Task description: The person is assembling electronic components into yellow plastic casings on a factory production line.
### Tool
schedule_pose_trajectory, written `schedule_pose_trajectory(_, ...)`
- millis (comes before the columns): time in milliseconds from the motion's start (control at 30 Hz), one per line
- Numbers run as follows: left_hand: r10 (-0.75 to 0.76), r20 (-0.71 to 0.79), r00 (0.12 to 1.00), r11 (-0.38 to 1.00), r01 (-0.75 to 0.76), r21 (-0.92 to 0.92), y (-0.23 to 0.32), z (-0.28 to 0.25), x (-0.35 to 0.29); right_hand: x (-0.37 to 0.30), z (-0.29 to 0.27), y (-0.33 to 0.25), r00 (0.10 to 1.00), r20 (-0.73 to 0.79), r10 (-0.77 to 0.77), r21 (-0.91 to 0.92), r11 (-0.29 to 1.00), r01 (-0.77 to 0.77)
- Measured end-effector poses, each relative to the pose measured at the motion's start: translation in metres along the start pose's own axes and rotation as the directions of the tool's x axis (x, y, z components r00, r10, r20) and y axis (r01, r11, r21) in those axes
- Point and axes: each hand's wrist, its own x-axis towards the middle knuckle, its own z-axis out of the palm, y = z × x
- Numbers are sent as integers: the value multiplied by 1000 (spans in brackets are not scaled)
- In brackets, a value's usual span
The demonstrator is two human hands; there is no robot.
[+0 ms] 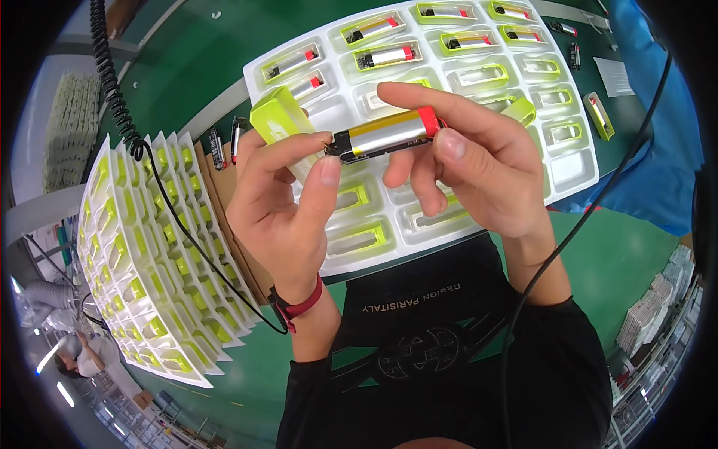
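A battery assembly (385, 137) is held level over the tray, with a silver cell, a gold strip, a red right end and a black circuit-board left end. My left hand (280, 198) pinches the black end between thumb and index finger. Its other fingers hold a yellow-green plastic case (278, 116), tilted, partly hidden by the hand. On the red end, my right hand (490, 165) closes its thumb against its fingers, index finger raised above the cell. Underneath is a white compartment tray (572, 170) of yellow-green cases; several in the far rows contain battery assemblies.
A leaning stack of white trays (149, 262) with green cases stands at left. Loose battery assemblies (238, 138) lie beside the tray. At right are a separate green case (598, 116), white paper (615, 77) and blue cloth (643, 150). Black cables cross both sides.
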Motion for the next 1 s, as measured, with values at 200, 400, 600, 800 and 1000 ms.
schedule_pose_trajectory(200, -6, 100, 995, 965, 32, -260, -5, -7, -3, -9, -2, 9, 994, 106, -42, 61, 997, 36)
schedule_pose_trajectory(400, -35, 111, 993, 937, 72, -342, -11, -16, -9, -6, 0, 17, 984, 172, -55, 67, 997, 44)
schedule_pose_trajectory(600, 21, 117, 993, 927, 24, -374, -16, -26, -8, -6, 11, 22, 993, 116, 26, -12, 1000, -25)
schedule_pose_trajectory(800, 200, -30, 979, 968, -202, -146, -25, -23, -14, -3, 26, 19, 1000, 8, 30, -152, 988, -28)
schedule_pose_trajectory(1000, 254, -29, 967, 964, -250, 92, -15, -16, -7, 0, 20, 17, 997, 41, -65, -548, 833, 77)
